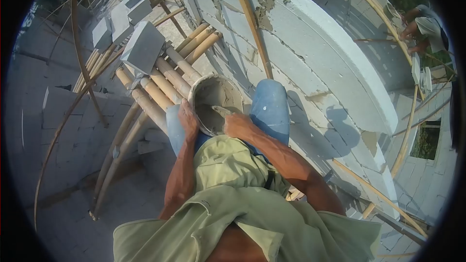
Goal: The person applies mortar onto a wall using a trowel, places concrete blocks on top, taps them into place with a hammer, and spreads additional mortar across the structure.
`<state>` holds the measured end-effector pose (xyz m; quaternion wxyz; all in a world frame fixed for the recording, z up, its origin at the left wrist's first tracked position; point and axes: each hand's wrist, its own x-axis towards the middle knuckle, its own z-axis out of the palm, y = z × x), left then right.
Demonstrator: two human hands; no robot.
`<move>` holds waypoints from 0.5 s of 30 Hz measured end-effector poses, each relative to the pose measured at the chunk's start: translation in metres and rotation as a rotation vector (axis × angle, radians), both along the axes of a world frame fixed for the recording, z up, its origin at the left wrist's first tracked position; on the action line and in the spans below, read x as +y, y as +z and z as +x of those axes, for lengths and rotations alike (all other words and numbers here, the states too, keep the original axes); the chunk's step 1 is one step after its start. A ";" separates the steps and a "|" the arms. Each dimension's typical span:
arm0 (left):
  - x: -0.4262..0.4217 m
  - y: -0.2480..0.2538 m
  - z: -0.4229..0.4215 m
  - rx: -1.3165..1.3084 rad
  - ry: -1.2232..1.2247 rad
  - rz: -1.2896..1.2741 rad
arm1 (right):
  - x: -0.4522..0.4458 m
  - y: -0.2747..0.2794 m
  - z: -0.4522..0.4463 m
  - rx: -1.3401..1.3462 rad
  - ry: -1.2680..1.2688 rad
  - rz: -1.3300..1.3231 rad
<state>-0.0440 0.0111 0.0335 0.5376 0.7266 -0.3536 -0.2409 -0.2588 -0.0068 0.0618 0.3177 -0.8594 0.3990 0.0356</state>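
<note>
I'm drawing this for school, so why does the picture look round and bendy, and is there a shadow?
Head view: black, rounded edges and bowed poles hint at a very wide lens, though the poles may really be bent; head view: sunshine brightens the block wall, where a dark head-and-shoulders shadow falls; head view: the lower left is dim.

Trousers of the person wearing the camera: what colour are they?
Blue trousers, best seen in the head view.

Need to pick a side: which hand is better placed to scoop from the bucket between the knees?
Probably the right. The right hand is at the opening of the bucket, beside the grey mix; the left hand is against its outer side.
</note>
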 end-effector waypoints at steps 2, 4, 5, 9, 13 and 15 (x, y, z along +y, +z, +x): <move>0.002 -0.006 0.001 0.019 -0.007 0.016 | -0.002 -0.014 0.004 -0.048 0.156 -0.031; 0.004 -0.002 0.000 0.028 -0.010 0.012 | -0.012 0.015 0.006 0.046 0.410 0.197; 0.002 0.002 -0.002 0.033 -0.029 -0.004 | -0.011 0.028 0.006 0.045 0.411 0.196; 0.005 0.006 -0.004 0.005 -0.025 -0.070 | -0.015 0.037 -0.007 -0.221 -0.434 1.241; 0.004 -0.005 0.015 -0.065 -0.030 -0.027 | -0.011 0.057 -0.031 -0.591 -0.615 1.644; 0.002 -0.033 0.035 0.026 -0.001 0.001 | 0.003 0.078 -0.055 -0.842 -0.589 1.674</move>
